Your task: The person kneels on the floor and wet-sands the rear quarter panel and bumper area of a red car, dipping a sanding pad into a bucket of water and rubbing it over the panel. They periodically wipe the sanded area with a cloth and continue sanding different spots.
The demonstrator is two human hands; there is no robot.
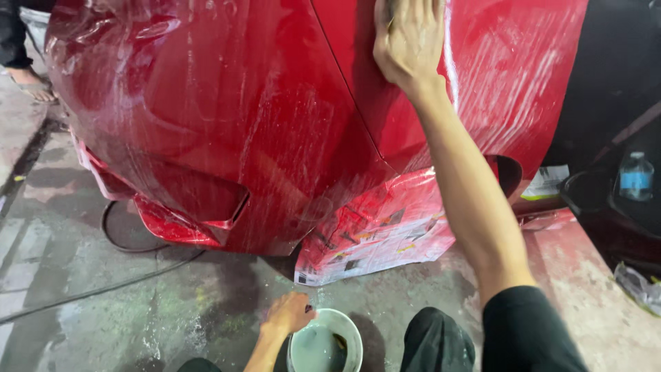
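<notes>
My right hand (pixel 407 43) presses flat on the wet red car panel (pixel 227 117); my left hand (pixel 288 314) grips the white bowl's (pixel 351 329) rim, bottom centre.

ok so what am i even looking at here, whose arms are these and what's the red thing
This is one picture from a camera worn on a person's head, looking down at their own two bare hands. The red thing is a car body panel, wet and streaked with pale marks. The right hand is pressed flat against it near the top of the picture; something seems to sit under the palm, but it is too hidden to name. The left hand is low down, at the rim of a small round bowl of cloudy liquid standing on the concrete floor. Red-stained paper hangs below the panel, a dark hose lies on the floor, and a plastic bottle stands at the right. Someone else's foot shows top left.
</notes>
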